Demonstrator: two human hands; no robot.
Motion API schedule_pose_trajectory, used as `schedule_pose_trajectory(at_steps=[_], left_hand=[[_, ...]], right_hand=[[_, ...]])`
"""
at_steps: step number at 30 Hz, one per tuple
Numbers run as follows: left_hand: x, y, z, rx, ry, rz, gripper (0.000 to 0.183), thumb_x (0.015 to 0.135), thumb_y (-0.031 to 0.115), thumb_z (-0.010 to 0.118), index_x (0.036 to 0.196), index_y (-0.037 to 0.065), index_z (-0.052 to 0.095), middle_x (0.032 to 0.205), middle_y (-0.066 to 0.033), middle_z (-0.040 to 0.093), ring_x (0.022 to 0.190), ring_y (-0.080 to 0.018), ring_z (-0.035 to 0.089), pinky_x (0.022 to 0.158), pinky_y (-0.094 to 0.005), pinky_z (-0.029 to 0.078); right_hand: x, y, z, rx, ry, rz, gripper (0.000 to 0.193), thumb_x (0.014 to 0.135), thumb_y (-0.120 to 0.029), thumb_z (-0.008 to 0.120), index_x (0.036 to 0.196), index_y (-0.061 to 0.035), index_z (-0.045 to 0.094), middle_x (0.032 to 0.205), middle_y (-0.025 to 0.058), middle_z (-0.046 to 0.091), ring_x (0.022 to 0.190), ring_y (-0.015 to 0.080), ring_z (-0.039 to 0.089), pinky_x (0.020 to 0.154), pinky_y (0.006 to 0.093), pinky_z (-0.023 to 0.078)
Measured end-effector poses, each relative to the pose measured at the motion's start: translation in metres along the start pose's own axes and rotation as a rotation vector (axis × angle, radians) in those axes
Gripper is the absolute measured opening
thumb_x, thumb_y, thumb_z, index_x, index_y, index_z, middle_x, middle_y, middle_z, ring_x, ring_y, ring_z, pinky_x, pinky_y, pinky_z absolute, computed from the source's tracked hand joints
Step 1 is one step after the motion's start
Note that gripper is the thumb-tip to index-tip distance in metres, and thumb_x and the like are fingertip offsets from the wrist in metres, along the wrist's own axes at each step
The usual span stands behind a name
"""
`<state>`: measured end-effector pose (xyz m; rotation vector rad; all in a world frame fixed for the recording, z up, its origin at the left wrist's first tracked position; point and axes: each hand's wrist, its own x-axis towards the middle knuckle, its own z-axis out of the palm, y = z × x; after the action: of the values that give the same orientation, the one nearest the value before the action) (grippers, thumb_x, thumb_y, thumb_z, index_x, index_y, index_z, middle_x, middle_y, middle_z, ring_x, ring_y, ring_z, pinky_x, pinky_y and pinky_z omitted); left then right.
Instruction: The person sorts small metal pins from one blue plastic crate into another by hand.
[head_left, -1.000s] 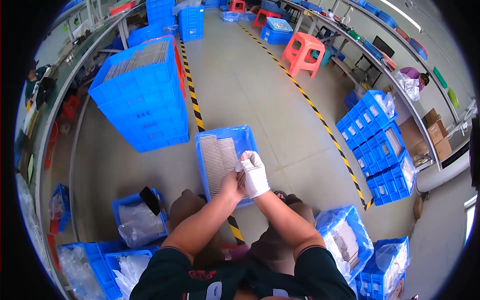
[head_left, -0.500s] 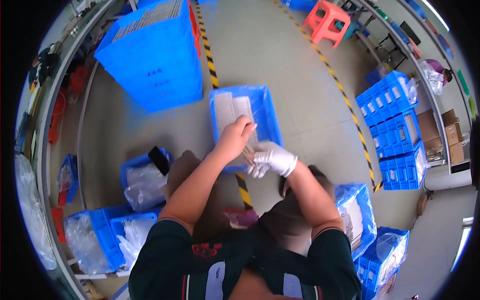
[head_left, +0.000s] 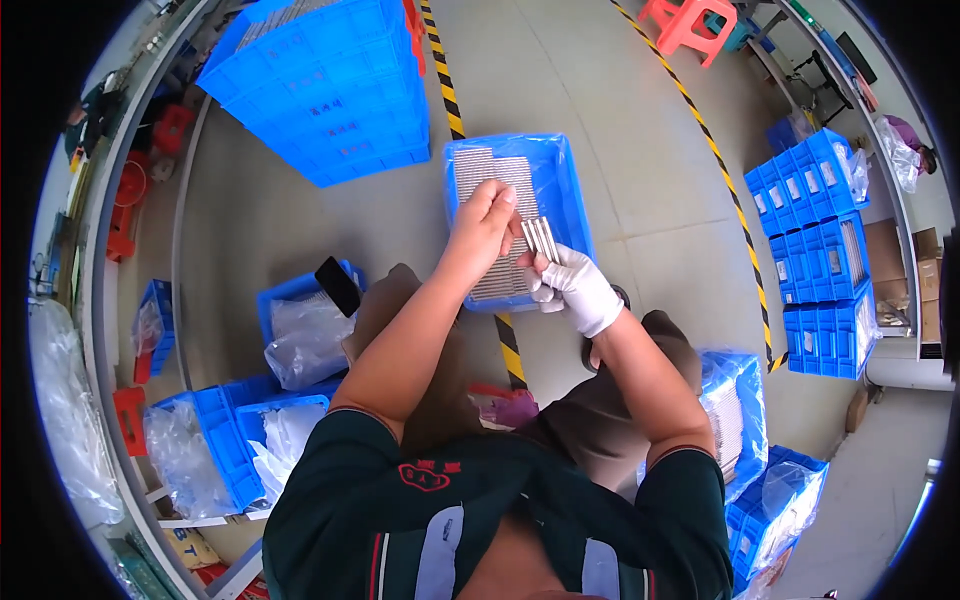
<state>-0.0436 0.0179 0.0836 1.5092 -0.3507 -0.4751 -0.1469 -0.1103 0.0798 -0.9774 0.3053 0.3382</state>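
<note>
Several thin silvery metal rods [head_left: 540, 238] stand out of my right hand [head_left: 574, 287], which is closed around their lower part. That hand wears a white glove with some fingertips bare. My bare left hand [head_left: 482, 232] is just left of the rods, its fingers curled in and its thumb on top. Whatever lies in those fingers is hidden. Under both hands is a blue plastic bin [head_left: 578, 205] with a clear liner. Rows of similar rods [head_left: 475, 170] lie closely stacked along its left and middle part, and its right strip shows bare liner.
A tall stack of blue crates [head_left: 330, 100] stands at the far left. More blue crates [head_left: 815, 250] are stacked at the right. Beside my right arm is a lined bin of rods [head_left: 728, 420]. A black phone [head_left: 338, 287] rests on a bagged bin by my left knee. A red stool [head_left: 690, 28] stands far right.
The view has shifted, so the scene sits lower left before and farther right now. My hands have parted slightly, and the rods in my right hand now point upward in plain sight.
</note>
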Motion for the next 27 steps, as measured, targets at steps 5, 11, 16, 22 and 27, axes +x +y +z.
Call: schedule_pose_trajectory(at_steps=[5,11,16,22,27], left_hand=[[-0.006,-0.006,0.001,-0.362,-0.137,-0.143,0.023,0.092,0.026,0.039,0.083,0.005,0.044,0.068,-0.0053,0.052,0.048,-0.0081,0.041,0.045,-0.0201,0.034],[-0.004,-0.017,0.004,-0.502,-0.166,-0.095,0.022,0.091,0.026,0.039,0.085,0.005,0.045,0.077,-0.0055,0.053,0.059,-0.0109,0.048,0.053,-0.0233,0.039],[-0.005,-0.015,0.005,-0.466,-0.123,-0.149,0.021,0.092,0.025,0.039,0.086,0.006,0.045,0.082,-0.0061,0.054,0.067,-0.0132,0.053,0.058,-0.0247,0.042],[-0.005,-0.017,0.002,-0.455,-0.114,-0.156,0.021,0.092,0.024,0.038,0.086,0.006,0.045,0.084,-0.0072,0.055,0.073,-0.0149,0.054,0.062,-0.0262,0.044],[-0.006,-0.016,0.002,-0.509,-0.121,-0.173,0.017,0.091,0.023,0.042,0.089,0.006,0.046,0.084,-0.0053,0.053,0.073,-0.0131,0.054,0.062,-0.0255,0.044]], right_hand=[[-0.005,-0.014,-0.001,-0.011,0.036,-0.044,0.028,0.082,-0.025,0.056,0.098,-0.0038,0.051,0.070,0.0008,0.049,0.054,0.0081,0.040,0.042,0.0187,0.025],[0.000,-0.012,-0.011,0.026,-0.007,-0.014,0.027,0.083,-0.023,0.056,0.101,-0.0040,0.050,0.072,0.0018,0.049,0.055,0.0074,0.040,0.041,0.0175,0.025],[0.000,-0.014,-0.010,0.022,0.061,0.011,0.027,0.084,-0.022,0.054,0.103,-0.0038,0.050,0.074,0.0023,0.050,0.055,0.0069,0.041,0.041,0.0170,0.026],[0.006,-0.012,-0.012,-0.029,0.128,0.012,0.027,0.084,-0.023,0.053,0.103,-0.0031,0.050,0.074,0.0028,0.051,0.054,0.0071,0.041,0.040,0.0174,0.025],[0.009,-0.011,-0.015,-0.007,0.132,-0.016,0.026,0.084,-0.022,0.053,0.101,-0.0028,0.050,0.072,0.0038,0.052,0.052,0.0075,0.041,0.039,0.0175,0.025]])
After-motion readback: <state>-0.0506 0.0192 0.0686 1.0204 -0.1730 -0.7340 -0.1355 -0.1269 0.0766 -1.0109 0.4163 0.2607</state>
